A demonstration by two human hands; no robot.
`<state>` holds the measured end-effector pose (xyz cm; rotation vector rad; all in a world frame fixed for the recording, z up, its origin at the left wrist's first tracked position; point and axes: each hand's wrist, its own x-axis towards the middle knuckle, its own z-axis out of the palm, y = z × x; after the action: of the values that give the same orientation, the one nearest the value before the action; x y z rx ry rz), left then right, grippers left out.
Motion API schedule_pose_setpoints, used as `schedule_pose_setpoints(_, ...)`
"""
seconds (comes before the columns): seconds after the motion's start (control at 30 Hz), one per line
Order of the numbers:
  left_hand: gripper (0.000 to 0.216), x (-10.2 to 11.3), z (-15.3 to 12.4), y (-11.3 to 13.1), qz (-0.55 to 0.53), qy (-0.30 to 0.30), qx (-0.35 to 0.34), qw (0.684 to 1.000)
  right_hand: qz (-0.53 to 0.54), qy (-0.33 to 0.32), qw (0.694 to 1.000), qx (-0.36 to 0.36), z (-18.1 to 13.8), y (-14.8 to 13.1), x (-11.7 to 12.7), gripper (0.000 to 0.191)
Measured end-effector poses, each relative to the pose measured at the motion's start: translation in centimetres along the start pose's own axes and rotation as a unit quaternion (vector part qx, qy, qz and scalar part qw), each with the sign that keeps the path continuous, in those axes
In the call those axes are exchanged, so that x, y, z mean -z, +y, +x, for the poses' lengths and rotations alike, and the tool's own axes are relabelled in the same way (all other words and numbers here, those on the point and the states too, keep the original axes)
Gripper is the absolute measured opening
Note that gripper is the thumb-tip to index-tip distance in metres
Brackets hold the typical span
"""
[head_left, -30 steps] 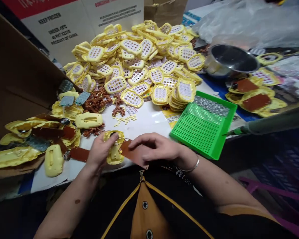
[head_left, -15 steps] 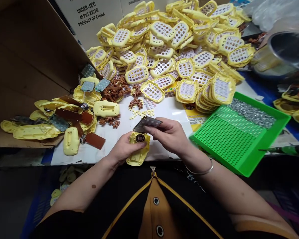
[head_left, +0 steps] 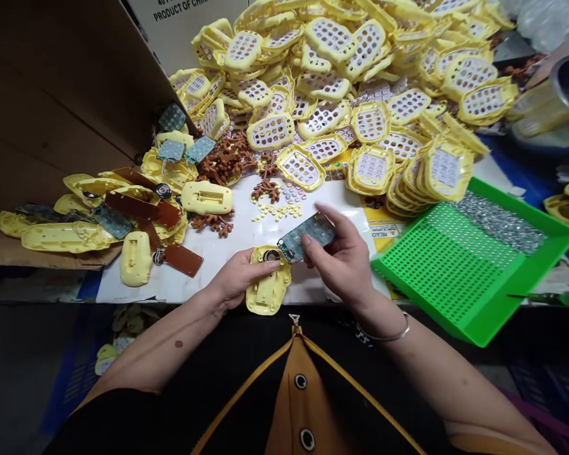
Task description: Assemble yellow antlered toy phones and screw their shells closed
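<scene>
My left hand (head_left: 239,277) is closed on a yellow plastic shell (head_left: 268,292), its hollow inner side facing up. A small round black speaker (head_left: 271,255) sits at the shell's top end, with my left thumb beside it. Between the thumb and fingers of my right hand (head_left: 344,259) is a dark green circuit board (head_left: 308,235), held tilted just above and to the right of the shell. The board's left corner comes close to the speaker; whether wires join them I cannot tell.
Yellow shells with perforated faces (head_left: 299,165) are heaped at the back. Brown rubbery pieces (head_left: 227,161) and small yellow bits (head_left: 277,212) lie ahead. At left are more shells and boards (head_left: 184,260) by a cardboard box (head_left: 66,126). A green tray (head_left: 474,316) of screws (head_left: 500,221) stands right.
My right hand has moved the circuit board to the right, away from over the shell, and turned its face more toward me. The shell's inside shows more fully. The view has shifted slightly.
</scene>
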<state>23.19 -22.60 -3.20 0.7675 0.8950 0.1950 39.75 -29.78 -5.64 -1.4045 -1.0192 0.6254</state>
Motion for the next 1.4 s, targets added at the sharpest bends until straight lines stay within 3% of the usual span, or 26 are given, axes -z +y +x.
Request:
schedule_pose_setpoints(0.1,0.029,0.2,0.2,-0.2,-0.032,0.012,-0.014,0.999,-0.029,-0.097,0.994,0.033,-0.1,-1.0,1.5,0.042)
schedule_pose_setpoints(0.2,0.027,0.4,0.3,-0.3,-0.057,0.024,-0.032,0.998,-0.124,-0.188,0.966,0.125,0.0,-2.3,3.3,0.032)
schedule_pose_setpoints(0.3,0.028,0.4,0.3,-0.3,-0.062,0.011,-0.033,0.997,-0.287,-0.139,0.919,0.231,0.4,-3.6,4.3,0.016)
schedule_pose_setpoints(0.43,0.029,0.2,0.3,-0.3,-0.039,-0.009,-0.028,0.999,-0.389,-0.059,0.873,0.288,1.3,-4.7,3.7,0.019)
schedule_pose_setpoints(0.63,0.027,0.0,0.1,-0.3,0.005,-0.013,-0.019,1.0,-0.284,-0.125,0.915,0.258,1.6,-4.6,1.9,0.014)
schedule_pose_setpoints(0.77,0.026,-0.1,0.0,-0.1,0.018,-0.004,-0.042,0.999,-0.26,-0.123,0.928,0.237,1.2,-4.4,1.5,0.013)
schedule_pose_setpoints(0.93,0.031,0.1,-0.3,0.2,-0.014,-0.046,-0.017,0.999,-0.183,-0.113,0.96,0.182,1.4,-4.8,1.7,0.008)
schedule_pose_setpoints(1.03,0.03,0.2,-0.3,0.2,-0.005,-0.057,-0.026,0.998,-0.168,-0.117,0.963,0.176,1.5,-4.9,1.8,0.007)
schedule_pose_setpoints(1.4,0.034,0.3,0.0,-0.6,0.141,0.018,-0.114,0.983,-0.145,-0.134,0.959,0.206,1.4,-5.4,0.9,0.006)
